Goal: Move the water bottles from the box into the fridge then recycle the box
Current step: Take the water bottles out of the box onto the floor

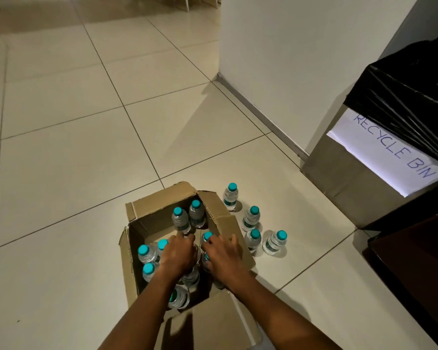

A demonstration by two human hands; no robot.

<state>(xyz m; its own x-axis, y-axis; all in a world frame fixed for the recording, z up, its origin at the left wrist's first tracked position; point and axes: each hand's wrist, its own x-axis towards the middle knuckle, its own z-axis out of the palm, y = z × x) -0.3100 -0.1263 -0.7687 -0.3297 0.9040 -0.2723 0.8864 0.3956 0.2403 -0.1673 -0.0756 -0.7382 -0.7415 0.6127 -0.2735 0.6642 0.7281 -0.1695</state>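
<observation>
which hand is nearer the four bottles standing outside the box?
Right. The right hand is in the box by its right wall, beside the four floor bottles. The left hand is mid-box, farther.
</observation>
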